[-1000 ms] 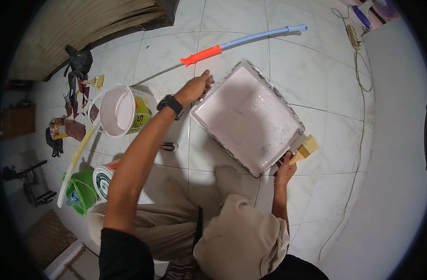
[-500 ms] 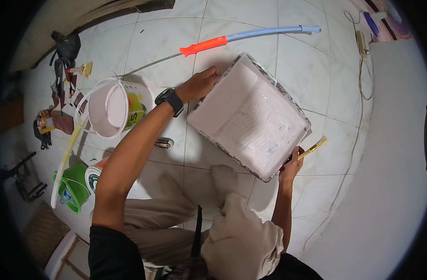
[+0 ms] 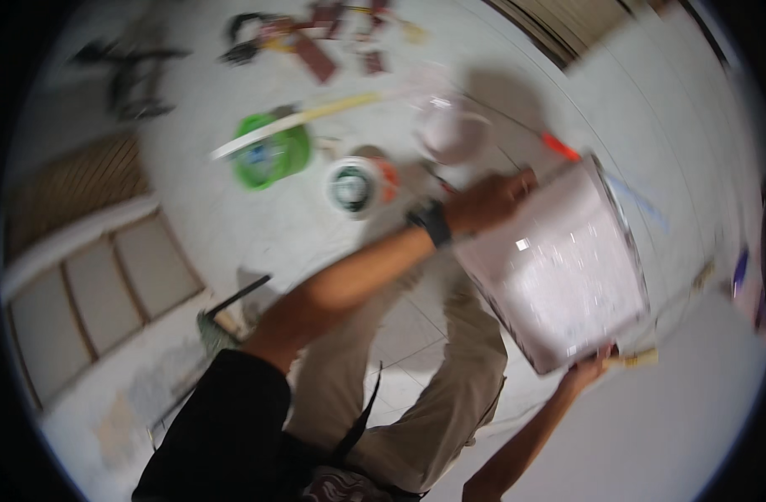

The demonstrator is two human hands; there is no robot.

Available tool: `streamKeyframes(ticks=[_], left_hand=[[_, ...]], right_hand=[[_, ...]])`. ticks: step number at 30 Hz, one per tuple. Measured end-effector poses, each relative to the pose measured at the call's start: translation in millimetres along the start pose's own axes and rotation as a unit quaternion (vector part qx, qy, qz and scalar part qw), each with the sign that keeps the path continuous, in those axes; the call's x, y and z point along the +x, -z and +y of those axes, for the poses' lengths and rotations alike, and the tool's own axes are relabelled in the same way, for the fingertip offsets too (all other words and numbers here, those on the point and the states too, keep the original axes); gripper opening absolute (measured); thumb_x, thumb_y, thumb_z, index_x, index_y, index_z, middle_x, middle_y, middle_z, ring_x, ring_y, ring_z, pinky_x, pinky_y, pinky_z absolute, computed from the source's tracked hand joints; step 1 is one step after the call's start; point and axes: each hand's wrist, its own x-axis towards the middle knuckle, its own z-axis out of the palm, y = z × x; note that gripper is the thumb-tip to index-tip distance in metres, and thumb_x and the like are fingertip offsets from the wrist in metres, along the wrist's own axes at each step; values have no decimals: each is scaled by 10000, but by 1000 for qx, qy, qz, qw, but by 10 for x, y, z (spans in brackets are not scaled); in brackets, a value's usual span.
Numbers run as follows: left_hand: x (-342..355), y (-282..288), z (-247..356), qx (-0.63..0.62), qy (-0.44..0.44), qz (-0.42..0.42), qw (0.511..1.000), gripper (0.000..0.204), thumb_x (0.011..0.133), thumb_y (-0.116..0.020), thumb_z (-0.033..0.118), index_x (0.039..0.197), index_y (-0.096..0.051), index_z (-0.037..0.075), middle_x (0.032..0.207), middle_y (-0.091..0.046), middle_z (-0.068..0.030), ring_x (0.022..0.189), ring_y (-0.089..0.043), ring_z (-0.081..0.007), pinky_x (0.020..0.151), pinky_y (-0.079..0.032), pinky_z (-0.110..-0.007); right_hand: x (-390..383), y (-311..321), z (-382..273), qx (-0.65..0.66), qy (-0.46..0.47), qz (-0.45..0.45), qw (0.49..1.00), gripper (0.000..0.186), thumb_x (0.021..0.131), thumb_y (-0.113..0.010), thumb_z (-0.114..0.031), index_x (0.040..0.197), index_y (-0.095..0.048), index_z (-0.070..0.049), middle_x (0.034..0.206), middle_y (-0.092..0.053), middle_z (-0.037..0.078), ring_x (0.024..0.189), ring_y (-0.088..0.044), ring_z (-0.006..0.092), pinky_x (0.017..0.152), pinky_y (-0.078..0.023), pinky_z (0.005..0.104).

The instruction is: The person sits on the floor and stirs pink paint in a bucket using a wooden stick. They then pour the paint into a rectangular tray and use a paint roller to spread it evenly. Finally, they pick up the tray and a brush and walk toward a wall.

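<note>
A paint tray coated in pale pink paint is held between my two hands, tilted in the picture. My left hand, with a black watch at the wrist, grips its upper left edge. At the lower right corner my right hand is closed on the tray's rim. A paintbrush with pale bristles sticks out from that same hand. Its handle is hidden behind the fingers. Motion blurs much of the view.
Beyond my left arm stand a pale paint bucket, a white-lidded tub and a green bucket with a long pale stick across it. An orange-handled roller rod lies past the tray. A white wall rises at right.
My view has swung to the left, so floor and buckets appear turned. The tray, still in both hands, sits further right and lower in the picture. My legs look straighter.
</note>
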Motion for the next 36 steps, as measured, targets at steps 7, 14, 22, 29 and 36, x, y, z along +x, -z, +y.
streamKeyframes(ticks=[7,14,22,29,36], left_hand=[[-2452,1087,1377,-38,48,165,984,190,1043,-478,237,1044,-495,48,778,-597,-144,674,-577,-231,652,-467,-389],[-4996,1781,1698,-111,88,358,923,202,1022,-522,250,1066,-519,52,838,-658,-146,719,-657,-278,646,-494,-395],[-7417,2987,1448,-155,150,555,803,201,1009,-520,238,1084,-533,52,779,-666,-141,599,-660,-235,563,-500,-404],[-9094,4219,778,-122,162,686,699,126,945,-573,104,1046,-546,34,857,-691,-192,783,-710,-301,671,-537,-403],[-10019,5671,-144,-124,163,754,624,114,957,-551,100,997,-559,-7,808,-667,-159,691,-638,-187,597,-519,-364]], right_hand=[[-1794,-362,-1914,-58,39,-161,984,456,1011,-564,-362,1251,-477,15,1135,-545,124,1023,-529,225,886,-453,356],[-3295,-1256,-2893,-170,161,-377,896,402,1019,-563,-326,1190,-494,30,1080,-561,124,978,-538,214,860,-459,357],[-5572,-3405,-2736,-197,168,-552,792,285,1008,-587,-265,1123,-543,-8,983,-579,45,861,-537,142,746,-463,296],[-7920,-5281,-2351,-290,183,-648,680,261,998,-607,-315,910,-575,-71,757,-462,-66,647,-383,53,548,-312,253],[-9415,-7314,-1563,-252,265,-701,612,230,1004,-579,-270,927,-566,-54,766,-476,-34,690,-412,78,604,-364,268]])
